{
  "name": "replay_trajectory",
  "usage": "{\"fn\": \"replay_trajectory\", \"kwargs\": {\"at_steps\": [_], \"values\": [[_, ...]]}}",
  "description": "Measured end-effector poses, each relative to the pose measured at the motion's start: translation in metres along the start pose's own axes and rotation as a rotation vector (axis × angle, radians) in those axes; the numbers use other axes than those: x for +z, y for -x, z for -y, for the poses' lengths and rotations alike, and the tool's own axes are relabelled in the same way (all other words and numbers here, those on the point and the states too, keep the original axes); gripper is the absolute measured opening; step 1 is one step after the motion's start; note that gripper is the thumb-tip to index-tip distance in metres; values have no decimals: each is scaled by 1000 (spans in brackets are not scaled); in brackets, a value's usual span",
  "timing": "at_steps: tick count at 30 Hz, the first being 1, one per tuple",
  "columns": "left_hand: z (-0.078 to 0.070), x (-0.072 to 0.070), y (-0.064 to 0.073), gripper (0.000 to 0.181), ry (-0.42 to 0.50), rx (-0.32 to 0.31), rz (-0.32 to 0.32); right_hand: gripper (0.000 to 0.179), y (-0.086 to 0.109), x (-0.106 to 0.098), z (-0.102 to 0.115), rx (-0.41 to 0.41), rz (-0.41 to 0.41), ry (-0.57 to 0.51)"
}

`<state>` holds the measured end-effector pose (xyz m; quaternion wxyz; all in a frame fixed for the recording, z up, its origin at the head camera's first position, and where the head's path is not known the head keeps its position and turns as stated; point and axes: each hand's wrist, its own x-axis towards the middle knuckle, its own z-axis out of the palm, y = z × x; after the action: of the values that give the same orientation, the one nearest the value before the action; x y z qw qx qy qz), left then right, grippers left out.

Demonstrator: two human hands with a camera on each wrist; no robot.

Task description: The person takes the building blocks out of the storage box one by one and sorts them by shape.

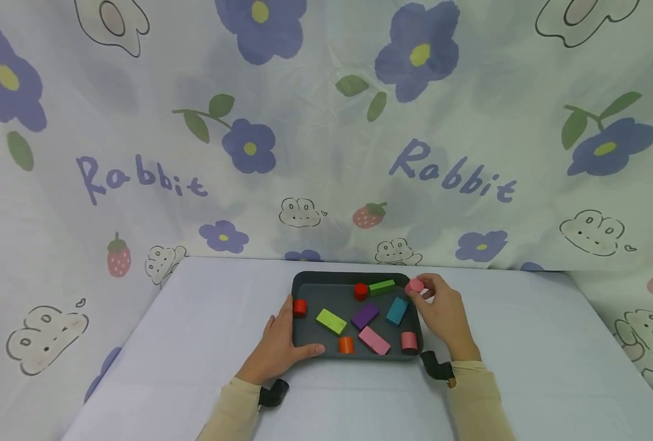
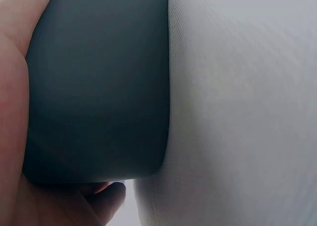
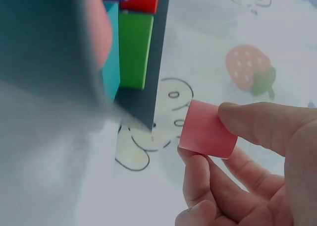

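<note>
The pink cylinder (image 1: pixel 415 286) is by the far right corner of the tray (image 1: pixel 326 295), pinched between the thumb and fingers of my right hand (image 1: pixel 442 312). My left hand (image 1: pixel 275 344) braces the tray's left side, fingers straight, thumb over the near rim. I judge a light, even pinch best, since a smooth, round piece may slip or roll. My knuckles should clear the green block (image 1: pixel 381 288) and blue block (image 1: pixel 397 311) near that corner, while gentle left-hand pressure stops the tray sliding.
</note>
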<state>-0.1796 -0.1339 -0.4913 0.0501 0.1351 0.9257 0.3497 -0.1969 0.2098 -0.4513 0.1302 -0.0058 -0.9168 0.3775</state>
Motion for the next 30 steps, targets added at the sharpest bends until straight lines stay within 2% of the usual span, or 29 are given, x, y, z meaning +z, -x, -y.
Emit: {"fn": "replay_trajectory", "kwargs": {"at_steps": [11,30], "values": [[-1,0,0,127,-10,-7,11,42,-1,-12,-11,43,14,16],[-1,0,0,128,-10,-21,3,44,-6,-16,-38,90,32,49]]}}
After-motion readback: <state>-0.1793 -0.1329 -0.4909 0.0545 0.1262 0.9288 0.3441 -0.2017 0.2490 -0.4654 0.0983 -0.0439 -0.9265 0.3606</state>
